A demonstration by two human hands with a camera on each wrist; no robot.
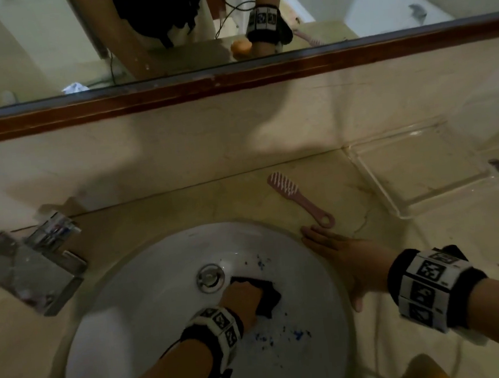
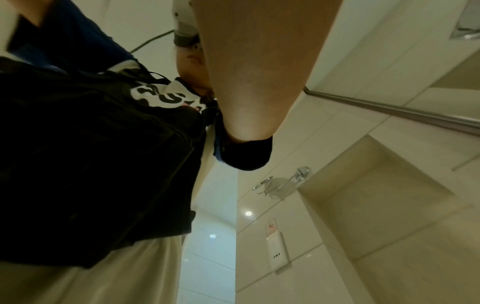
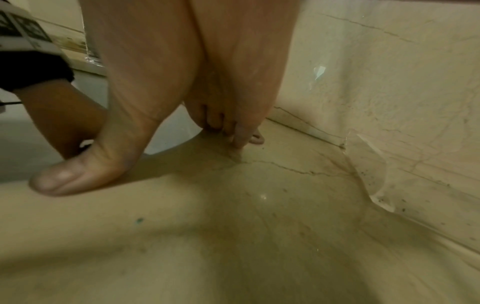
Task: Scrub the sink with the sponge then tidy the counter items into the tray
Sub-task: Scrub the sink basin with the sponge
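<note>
Evidently scrubbing was underway: the left hand [image 1: 242,296] gripped the sponge [image 1: 268,298] beside the sink [image 1: 137,306] drain, the right hand [image 1: 345,259] lay flat, fingers straight, at the counter's [image 1: 243,201] basin edge; blue specks [image 1: 290,335] remained to wipe next.

Wristbands [image 1: 431,285]: black-and-white square code patterns, no letters or numbers.
Shirt [image 2: 166,96]: white print, cut off, unreadable.
Wall sign [image 2: 275,240]: red mark, small dark marks, too small to read.

bathroom | round sink [image 1: 161,304] | faucet [image 1: 33,270] | mirror [image 1: 45,41] | marble counter [image 1: 183,207]
</note>
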